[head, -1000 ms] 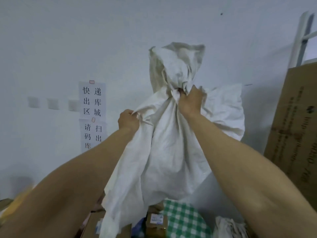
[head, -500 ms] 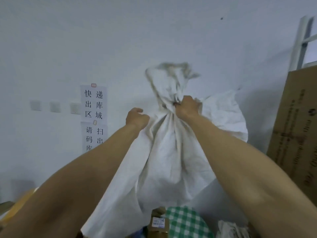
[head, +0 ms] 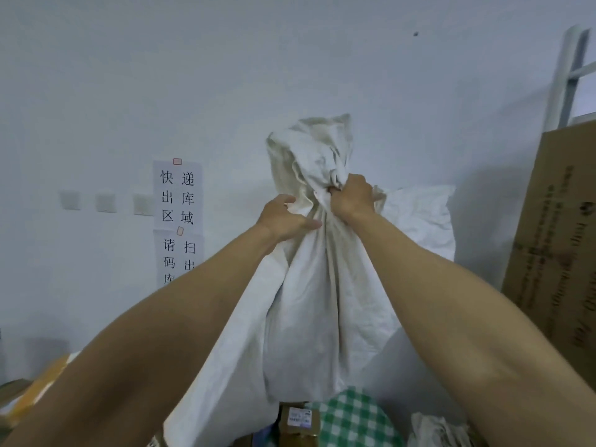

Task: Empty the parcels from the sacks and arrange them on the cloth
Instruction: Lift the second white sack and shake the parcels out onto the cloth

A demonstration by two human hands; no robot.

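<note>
Seemingly upended, the sack (head: 325, 301) hangs from left hand (head: 283, 221), right hand (head: 353, 198).

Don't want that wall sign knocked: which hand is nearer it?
Left. The left hand grips the sack just right of the sign; the right hand grips the sack farther right.

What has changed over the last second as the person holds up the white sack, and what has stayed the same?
The left hand moved along the sack toward the right hand and now holds the fabric beside it. The sack's bunched top flopped, then stood up again. The right hand still grips the neck, and the sack still hangs above the checked cloth and a parcel.
</note>
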